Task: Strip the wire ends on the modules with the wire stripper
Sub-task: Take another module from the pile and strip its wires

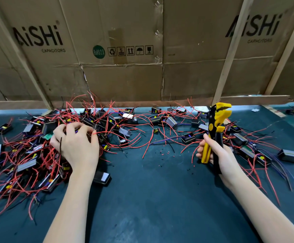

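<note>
near me on the right, my right hand (218, 153) grips the wire stripper (214, 130) upright, ready, while my left hand (76, 142), fingers curled, pinches red wires (107, 132) in the far-left modules (28, 165) heap to select one.

Work surface: a dark teal mat (151, 190) covering the bench. A dense tangle of small black modules (37, 137) with red wires (148, 142) lies at the left and along the far edge; further modules lie scattered at the right (one (291, 156) well apart from the rest). Tiny red and black insulation bits (165, 151) dot the middle.
</note>
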The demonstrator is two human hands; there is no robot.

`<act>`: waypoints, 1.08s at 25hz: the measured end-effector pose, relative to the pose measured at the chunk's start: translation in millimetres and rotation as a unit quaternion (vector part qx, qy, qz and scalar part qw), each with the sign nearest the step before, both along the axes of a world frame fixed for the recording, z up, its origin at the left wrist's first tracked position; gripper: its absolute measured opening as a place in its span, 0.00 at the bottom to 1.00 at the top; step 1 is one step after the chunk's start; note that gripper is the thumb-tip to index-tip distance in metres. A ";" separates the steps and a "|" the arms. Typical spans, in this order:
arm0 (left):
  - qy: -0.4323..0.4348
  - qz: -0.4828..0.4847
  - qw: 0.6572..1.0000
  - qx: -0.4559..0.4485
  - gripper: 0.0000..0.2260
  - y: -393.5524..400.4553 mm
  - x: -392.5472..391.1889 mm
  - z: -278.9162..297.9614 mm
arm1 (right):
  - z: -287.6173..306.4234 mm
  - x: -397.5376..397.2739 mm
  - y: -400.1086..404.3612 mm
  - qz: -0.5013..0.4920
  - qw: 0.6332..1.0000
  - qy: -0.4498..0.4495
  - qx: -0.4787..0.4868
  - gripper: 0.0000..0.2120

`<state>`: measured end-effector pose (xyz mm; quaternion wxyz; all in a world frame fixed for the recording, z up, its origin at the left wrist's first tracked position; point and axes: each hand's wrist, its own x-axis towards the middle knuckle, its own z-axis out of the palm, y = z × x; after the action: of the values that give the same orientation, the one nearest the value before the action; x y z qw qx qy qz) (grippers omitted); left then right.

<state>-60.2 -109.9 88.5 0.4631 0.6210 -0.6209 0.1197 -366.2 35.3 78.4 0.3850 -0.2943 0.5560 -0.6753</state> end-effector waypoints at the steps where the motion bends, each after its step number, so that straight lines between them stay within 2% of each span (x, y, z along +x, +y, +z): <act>1: 0.009 0.001 0.999 -0.038 0.06 2.8 -3.3 2.6 | -0.3 -0.1 0.1 -0.001 1.000 0.001 -0.001 0.24; 3: 0.049 -0.032 0.991 -0.122 0.07 7.9 -10.1 10.1 | 0.1 -0.2 0.3 -0.003 1.000 -0.001 -0.001 0.24; 5: 0.104 -0.128 0.973 -0.161 0.05 12.3 -15.6 18.4 | -0.2 -0.9 0.3 -0.001 1.000 -0.001 -0.002 0.24; 8: 0.186 -0.320 0.924 -0.092 0.01 21.7 -28.5 26.7 | -1.6 -2.2 -0.2 -0.002 1.000 0.001 0.002 0.24; 10: 0.208 -0.396 0.894 -0.015 0.02 31.1 -39.7 27.9 | -1.6 -2.0 -0.3 0.000 1.000 0.002 0.004 0.24; 12: 0.153 -0.455 0.874 0.071 0.02 39.5 -49.4 25.5 | -0.7 -1.2 -0.2 0.002 1.000 0.000 0.001 0.24; 14: 0.040 -0.508 0.847 0.152 0.01 46.6 -58.8 16.4 | -0.4 -0.9 -0.2 0.002 1.000 0.000 -0.001 0.23; 16: -0.066 -0.514 0.829 0.210 0.02 52.3 -68.4 4.8 | -0.4 -1.0 -0.2 0.000 1.000 0.003 0.002 0.23; 17: -0.088 -0.502 0.829 0.230 0.02 54.6 -72.3 2.0 | -0.3 -1.3 0.0 0.000 1.000 0.002 0.004 0.22; 19: -0.068 -0.492 0.836 0.235 0.05 56.3 -74.5 2.2 | 0.4 -1.7 0.6 0.001 1.000 -0.004 0.005 0.20; 21: -0.005 -0.514 0.832 0.208 0.10 54.4 -70.5 5.3 | 1.3 -1.4 1.3 0.003 1.000 -0.009 0.002 0.19; 23: 0.045 -0.574 0.791 0.208 0.14 56.3 -69.3 9.5 | 1.3 -1.1 1.1 0.004 1.000 -0.008 0.000 0.21; 24: 0.042 -0.607 0.762 0.222 0.16 61.5 -71.7 10.8 | 1.4 -0.8 0.8 0.004 1.000 -0.005 0.002 0.22; 26: -0.009 -0.656 0.713 0.247 0.14 75.4 -82.2 8.6 | 0.6 -0.7 0.4 0.003 1.000 0.003 0.003 0.23; 27: -0.040 -0.670 0.700 0.244 0.11 81.6 -88.0 6.2 | 0.0 -1.0 0.1 0.002 1.000 0.006 0.004 0.23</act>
<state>-148.2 -28.3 94.7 0.2279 0.1268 -0.8983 -0.3535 -367.2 35.4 78.4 0.3845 -0.2982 0.5602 -0.6704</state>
